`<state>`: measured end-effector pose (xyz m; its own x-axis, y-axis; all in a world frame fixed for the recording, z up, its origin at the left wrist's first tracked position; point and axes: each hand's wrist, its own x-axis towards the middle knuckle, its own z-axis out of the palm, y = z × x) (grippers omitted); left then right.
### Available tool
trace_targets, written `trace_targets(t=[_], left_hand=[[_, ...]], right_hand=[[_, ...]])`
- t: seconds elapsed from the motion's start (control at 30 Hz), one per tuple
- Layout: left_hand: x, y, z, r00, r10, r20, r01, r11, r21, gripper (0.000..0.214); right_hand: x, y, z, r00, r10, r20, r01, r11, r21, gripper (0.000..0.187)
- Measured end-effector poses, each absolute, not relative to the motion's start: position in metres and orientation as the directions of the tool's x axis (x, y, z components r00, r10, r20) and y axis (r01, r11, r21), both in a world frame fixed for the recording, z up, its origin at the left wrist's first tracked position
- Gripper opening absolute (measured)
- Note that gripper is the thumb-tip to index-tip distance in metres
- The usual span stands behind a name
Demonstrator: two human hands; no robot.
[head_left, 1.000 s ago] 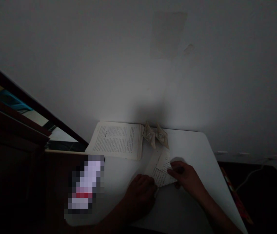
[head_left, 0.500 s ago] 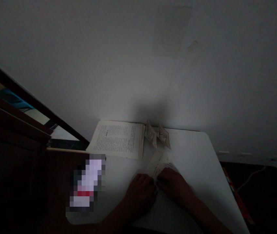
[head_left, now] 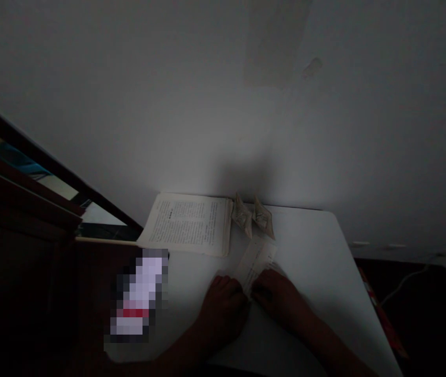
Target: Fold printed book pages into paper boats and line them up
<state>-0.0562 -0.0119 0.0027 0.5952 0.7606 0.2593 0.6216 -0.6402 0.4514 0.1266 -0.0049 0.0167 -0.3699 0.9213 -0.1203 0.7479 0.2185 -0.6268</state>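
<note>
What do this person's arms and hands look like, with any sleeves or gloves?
The left hand and right hand are ordinary human hands, without gloves. No sleeves cover the visible left forearm or right forearm. No watch shows; the light is too dim to rule out rings.

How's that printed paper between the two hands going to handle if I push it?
Likely light: the printed paper looks thin. Its far end, beyond the left hand and right hand, may flex. Lying low on the smooth-looking table, it would probably slide rather than tip.
</note>
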Motion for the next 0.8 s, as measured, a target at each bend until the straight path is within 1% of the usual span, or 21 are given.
trace_targets(t=[0.1,0.2,0.33,0.47,0.63,0.8], left_hand=[[-0.054,-0.014,0.006,0.529,0.82,0.216,0.664,-0.559,0.497,0.007],[-0.051,-0.014,0.013,0.422,0.891,0.168,0.713,-0.441,0.546,0.002],[-0.049,-0.013,0.021,0.366,0.928,0.075,0.75,-0.341,0.567,0.002],[-0.047,-0.01,0.024,0.356,0.934,0.019,0.784,-0.309,0.539,0.003],[-0.047,-0.007,0.024,0.349,0.937,-0.037,0.824,-0.287,0.488,0.005],[-0.048,-0.006,0.026,0.355,0.933,-0.052,0.829,-0.289,0.479,0.01]], right_hand=[[0.127,-0.005,0.018,-0.37,0.921,-0.12,0.744,0.216,-0.633,0.008],[0.127,-0.005,0.018,-0.37,0.922,-0.116,0.737,0.216,-0.64,0.008],[0.128,-0.005,0.017,-0.37,0.921,-0.12,0.73,0.209,-0.65,0.009],[0.131,-0.007,0.018,-0.388,0.917,-0.089,0.697,0.229,-0.679,0.013],[0.132,-0.01,0.023,-0.386,0.918,-0.085,0.679,0.221,-0.701,0.023],[0.13,-0.01,0.021,-0.366,0.926,-0.094,0.692,0.203,-0.693,0.019]])
